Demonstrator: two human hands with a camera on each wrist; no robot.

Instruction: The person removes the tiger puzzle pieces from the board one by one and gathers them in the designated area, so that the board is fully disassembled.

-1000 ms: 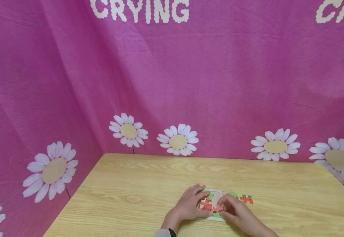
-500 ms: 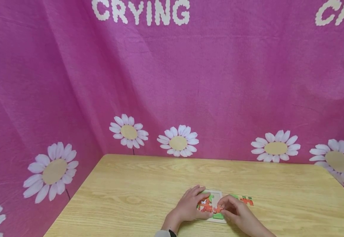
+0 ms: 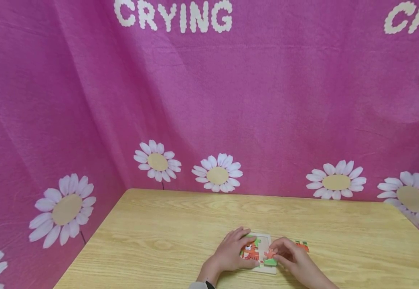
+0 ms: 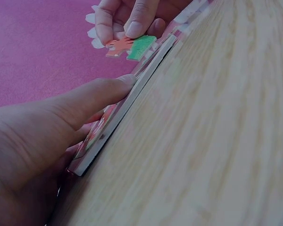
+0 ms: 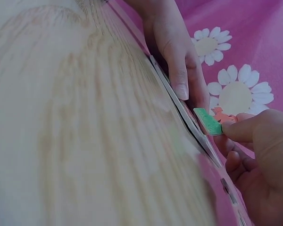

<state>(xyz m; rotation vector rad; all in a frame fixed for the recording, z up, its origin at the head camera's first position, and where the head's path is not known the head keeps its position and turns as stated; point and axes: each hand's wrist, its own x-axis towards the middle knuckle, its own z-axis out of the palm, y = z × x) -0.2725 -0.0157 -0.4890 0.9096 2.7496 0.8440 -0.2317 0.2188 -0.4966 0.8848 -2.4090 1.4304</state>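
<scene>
My left hand (image 3: 231, 251) holds a small wooden jigsaw tray (image 3: 267, 271) at its left part, fingers spread over the far side and thumb along the near rim. An orange tiger picture on green (image 3: 250, 253) fills the tray's left half; bare wood shows on the right. In my right hand (image 3: 291, 257), thumb and fingers pinch an orange-and-green puzzle piece (image 4: 141, 47). It hangs tilted over the tray's lower right corner. The right wrist view shows that piece's green edge (image 5: 207, 122) above the rim, close to the left hand's fingertips.
Loose orange-and-green pieces (image 3: 302, 246) lie on the wood-grain table (image 3: 166, 237) right of the tray, partly hidden behind the right hand. A pink cloth (image 3: 267, 100) with daisies and lettering hangs behind the table and on its left.
The right hand has shifted slightly right with the puzzle piece, which now sits tilted and shows more green. The left hand stays put on the tray. The head view has tipped up slightly.
</scene>
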